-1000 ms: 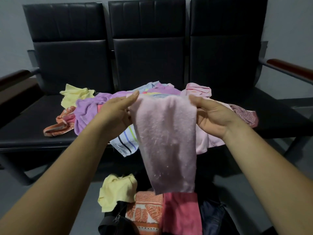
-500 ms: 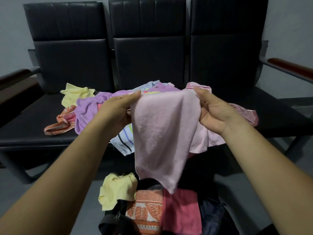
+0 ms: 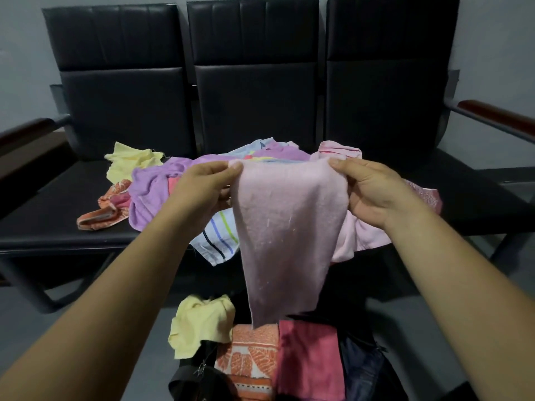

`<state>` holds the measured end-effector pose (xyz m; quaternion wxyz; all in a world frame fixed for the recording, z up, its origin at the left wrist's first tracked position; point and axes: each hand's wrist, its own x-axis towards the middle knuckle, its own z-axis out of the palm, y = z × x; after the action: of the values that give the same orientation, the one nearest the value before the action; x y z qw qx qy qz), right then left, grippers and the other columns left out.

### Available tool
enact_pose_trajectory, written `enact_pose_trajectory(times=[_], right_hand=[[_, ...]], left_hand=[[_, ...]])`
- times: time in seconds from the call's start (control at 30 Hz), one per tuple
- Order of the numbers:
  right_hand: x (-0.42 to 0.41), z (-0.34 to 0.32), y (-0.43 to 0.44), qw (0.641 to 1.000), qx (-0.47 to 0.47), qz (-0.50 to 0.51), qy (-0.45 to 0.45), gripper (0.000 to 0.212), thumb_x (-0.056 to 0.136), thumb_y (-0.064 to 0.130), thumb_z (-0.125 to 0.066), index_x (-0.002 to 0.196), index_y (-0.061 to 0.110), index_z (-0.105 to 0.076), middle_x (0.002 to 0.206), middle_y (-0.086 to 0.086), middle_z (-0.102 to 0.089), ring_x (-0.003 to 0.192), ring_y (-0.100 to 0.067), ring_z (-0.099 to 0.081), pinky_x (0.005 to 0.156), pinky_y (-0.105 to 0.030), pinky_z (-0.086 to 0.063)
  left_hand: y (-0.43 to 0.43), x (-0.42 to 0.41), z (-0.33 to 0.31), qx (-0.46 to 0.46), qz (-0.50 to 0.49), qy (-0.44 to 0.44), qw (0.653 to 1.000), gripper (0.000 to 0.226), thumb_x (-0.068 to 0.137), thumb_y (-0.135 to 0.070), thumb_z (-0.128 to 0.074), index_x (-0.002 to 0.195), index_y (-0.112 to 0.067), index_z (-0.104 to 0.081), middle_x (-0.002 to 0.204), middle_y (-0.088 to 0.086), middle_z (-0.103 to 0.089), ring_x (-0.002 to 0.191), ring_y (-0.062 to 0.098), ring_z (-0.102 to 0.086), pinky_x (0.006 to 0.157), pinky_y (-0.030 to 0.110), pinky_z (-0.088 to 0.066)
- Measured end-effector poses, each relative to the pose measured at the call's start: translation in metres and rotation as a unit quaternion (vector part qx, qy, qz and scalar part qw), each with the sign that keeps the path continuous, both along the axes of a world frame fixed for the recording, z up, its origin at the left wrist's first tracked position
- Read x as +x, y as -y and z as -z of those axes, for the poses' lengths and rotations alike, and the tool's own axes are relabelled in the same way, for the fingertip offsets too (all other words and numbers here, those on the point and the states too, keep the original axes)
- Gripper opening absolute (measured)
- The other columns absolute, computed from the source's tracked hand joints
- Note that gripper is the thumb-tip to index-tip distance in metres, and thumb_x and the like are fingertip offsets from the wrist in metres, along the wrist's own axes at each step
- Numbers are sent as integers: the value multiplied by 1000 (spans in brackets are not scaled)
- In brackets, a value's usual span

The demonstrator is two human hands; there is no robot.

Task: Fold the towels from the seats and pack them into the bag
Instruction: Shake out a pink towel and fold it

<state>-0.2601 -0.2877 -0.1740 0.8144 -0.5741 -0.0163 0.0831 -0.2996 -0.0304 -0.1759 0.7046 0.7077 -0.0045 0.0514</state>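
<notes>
**Head view: pink towel held up by both top corners**

Left of the left hand, a yellow towel (image 3: 130, 162), an orange towel (image 3: 100, 217) and a purple towel (image 3: 150, 192) lie crumpled on the black seats (image 3: 58, 227). The orange towel is nearest the front edge.

The left hand (image 3: 202, 189) pinches the top left corner of the pink towel (image 3: 286, 233) between thumb and fingers. Below this hand, a striped towel (image 3: 217, 238) hangs over the seat edge.

Between the hands, the pink towel hangs free in the air in front of the seats. Its top edge is stretched from hand to hand. The cloth narrows toward its lower end, which sits in front of the open bag (image 3: 367, 369).

The right hand (image 3: 373, 195) grips the top right corner, fingers curled round the edge. Below this hand, a pale pink cloth (image 3: 359, 235) droops over the seat edge.

Below both hands, the bag stands on the floor. A second yellow cloth (image 3: 199, 322) drapes over its left rim. Inside, an orange patterned towel (image 3: 252, 357) and a red towel (image 3: 309, 360) lie folded side by side.
</notes>
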Motion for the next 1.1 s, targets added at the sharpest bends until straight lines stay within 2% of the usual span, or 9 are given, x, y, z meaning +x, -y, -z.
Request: enact_pose_trajectory(times=[0.07, 0.13, 0.27, 0.4, 0.53, 0.7, 0.8, 0.9, 1.1], right_hand=[[-5, -7, -1, 996, 82, -29, -16, 26, 95, 17, -66, 116, 2, -69, 106, -10, -76, 104, -20, -72, 92, -30, -58], [-6, -11, 3, 990, 130, -53, -8, 35, 90, 18, -68, 120, 1, -67, 98, -6, -77, 100, -15, -73, 92, -28, -58], [0, -6, 8, 998, 36, -47, 30, 42, 91, 7, -68, 130, -9, -61, 124, -19, -68, 115, -27, -67, 98, -35, -55], [0, -4, 8, 994, -97, -9, 57, 38, 93, 17, -70, 125, -2, -63, 125, -20, -67, 94, -28, -66, 92, -50, -55], [2, 0, 7, 997, -57, 12, 43, 35, 94, 19, -69, 124, 2, -67, 118, -12, -70, 96, -25, -63, 83, -37, -54], [0, -6, 5, 994, 103, -47, 0, 29, 97, 13, -63, 123, 0, -67, 116, -11, -73, 111, -17, -70, 95, -28, -56], [2, -5, 8, 996, 58, -56, 32, 24, 95, 3, -61, 117, -5, -66, 103, -8, -75, 105, -18, -71, 89, -25, -57], [5, 0, 9, 998, -16, 1, 57, 31, 93, 3, -65, 122, -9, -65, 119, -20, -71, 115, -29, -68, 99, -36, -56], [10, 5, 10, 988, -85, 89, 97, 18, 88, 16, -77, 104, 8, -76, 113, -16, -74, 94, -31, -73, 80, -40, -61]], left_hand=[[0, 0, -3, -101, 47, 1, 994, 24, 97, -13, -59, 116, -1, -67, 95, 4, -74, 83, 15, -69, 74, 24, -57], [0, 0, -4, -124, 78, 29, 989, 28, 92, 0, -59, 119, -2, -65, 109, 10, -74, 97, 19, -71, 81, 25, -57], [-3, -2, -1, 91, -11, 76, 993, 20, 97, -3, -60, 111, -10, -72, 103, 6, -77, 101, 18, -72, 91, 29, -57], [-3, -1, 3, 172, -30, 78, 982, 14, 100, -19, -61, 109, -14, -70, 98, 9, -77, 93, 20, -74, 84, 32, -61], [-3, 4, 4, 93, -27, 26, 995, 28, 97, -25, -65, 104, 2, -69, 91, 16, -69, 83, 23, -64, 87, 36, -59], [-3, 1, -4, -90, 72, 27, 993, 39, 81, -10, -68, 119, 0, -66, 104, 11, -72, 91, 16, -70, 79, 23, -56], [-4, 0, -4, -2, 17, 54, 998, 29, 85, -3, -70, 114, -6, -70, 109, 12, -75, 101, 19, -72, 91, 26, -57], [-5, -1, 1, 144, -64, 88, 984, 14, 90, -15, -74, 102, -10, -77, 98, 8, -78, 92, 12, -71, 88, 23, -55], [-1, 1, 2, 117, -91, 71, 986, 15, 89, -29, -74, 95, -16, -78, 94, 1, -77, 87, 2, -66, 82, 19, -51]])
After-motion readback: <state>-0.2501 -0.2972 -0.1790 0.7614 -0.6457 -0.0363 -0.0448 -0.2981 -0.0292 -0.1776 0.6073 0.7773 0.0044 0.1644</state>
